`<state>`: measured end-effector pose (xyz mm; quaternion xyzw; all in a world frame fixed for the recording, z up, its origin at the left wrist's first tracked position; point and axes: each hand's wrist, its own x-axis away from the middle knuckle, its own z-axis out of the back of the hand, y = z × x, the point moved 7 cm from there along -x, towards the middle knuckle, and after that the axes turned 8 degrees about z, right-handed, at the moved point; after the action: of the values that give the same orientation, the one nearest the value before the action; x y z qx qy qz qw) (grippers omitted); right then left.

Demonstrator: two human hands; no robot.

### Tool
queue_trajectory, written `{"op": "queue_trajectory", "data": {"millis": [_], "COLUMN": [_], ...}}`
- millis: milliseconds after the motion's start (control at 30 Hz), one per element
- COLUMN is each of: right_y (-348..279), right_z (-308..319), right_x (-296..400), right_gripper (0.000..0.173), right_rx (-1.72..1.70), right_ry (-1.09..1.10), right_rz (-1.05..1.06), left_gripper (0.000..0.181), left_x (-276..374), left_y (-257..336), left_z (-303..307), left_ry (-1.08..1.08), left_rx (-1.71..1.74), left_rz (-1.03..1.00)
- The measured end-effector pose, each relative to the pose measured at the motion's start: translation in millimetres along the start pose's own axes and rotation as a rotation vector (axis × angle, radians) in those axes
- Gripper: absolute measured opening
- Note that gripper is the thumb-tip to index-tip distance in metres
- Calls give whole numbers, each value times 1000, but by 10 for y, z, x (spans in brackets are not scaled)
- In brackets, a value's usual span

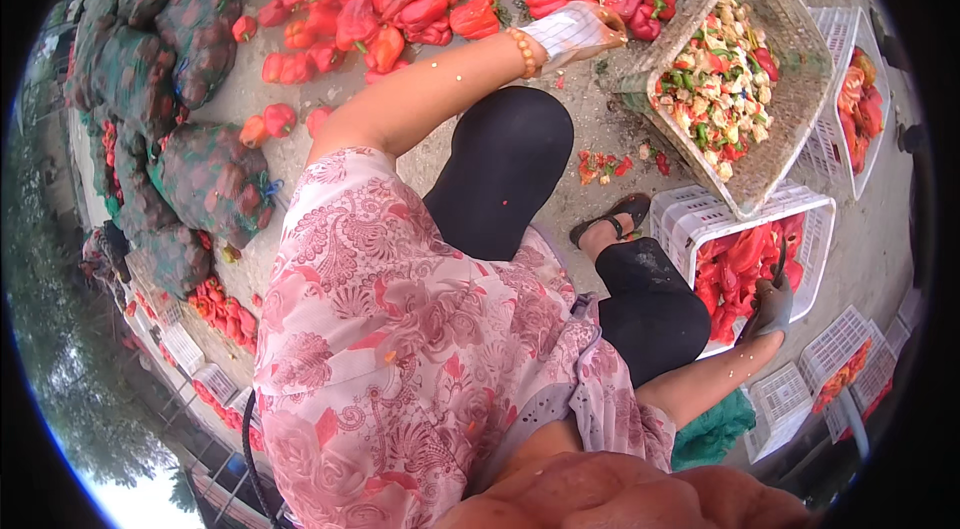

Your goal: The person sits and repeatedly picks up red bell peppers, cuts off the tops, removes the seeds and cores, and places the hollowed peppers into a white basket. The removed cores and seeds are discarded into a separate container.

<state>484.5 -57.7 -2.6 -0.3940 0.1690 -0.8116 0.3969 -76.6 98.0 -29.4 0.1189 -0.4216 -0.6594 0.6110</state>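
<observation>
My left hand (581, 32), in a white glove with stained fingertips, is between the heap of red bell peppers (427, 8) and the tilted crate of pepper cores (720, 86). Its fingers are bunched, and whether anything sits in them is unclear. My right hand (771, 310), in a grey glove, grips a knife (782, 259) with the blade pointing away from me. It is over a white plastic crate (667, 218) holding cut red pepper pieces (739, 266). The dirty core crate leans on that white crate's rim.
Green mesh sacks of peppers (199, 173) are piled on the left. Another white crate (825, 146) with pepper pieces stands at far right, and several crates (780, 409) lie lower right. Pepper scraps (604, 165) litter the concrete by my sandalled foot (611, 221).
</observation>
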Motion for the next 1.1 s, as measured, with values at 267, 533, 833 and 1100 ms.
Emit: {"op": "queue_trajectory", "data": {"millis": [267, 533, 833, 1100], "right_y": [-1934, -2256, -2524, -2808], "right_z": [-1044, -2636, -3357, -3388], "right_x": [207, 473, 442, 593], "right_gripper": [33, 33, 33, 29], "right_rx": [50, 224, 305, 172], "right_ry": [-239, -420, -440, -463], "right_rz": [86, 160, 128, 227], "left_gripper": [48, 100, 119, 75], "left_x": [2636, 2205, 1799, 2000], "left_y": [-4539, -4741, -5470, -4861], "left_z": [-176, 89, 185, 0], "left_ry": [370, 541, 467, 544], "left_rx": [19, 77, -46, 1128], "left_rz": [1064, 1294, 1455, 809]}}
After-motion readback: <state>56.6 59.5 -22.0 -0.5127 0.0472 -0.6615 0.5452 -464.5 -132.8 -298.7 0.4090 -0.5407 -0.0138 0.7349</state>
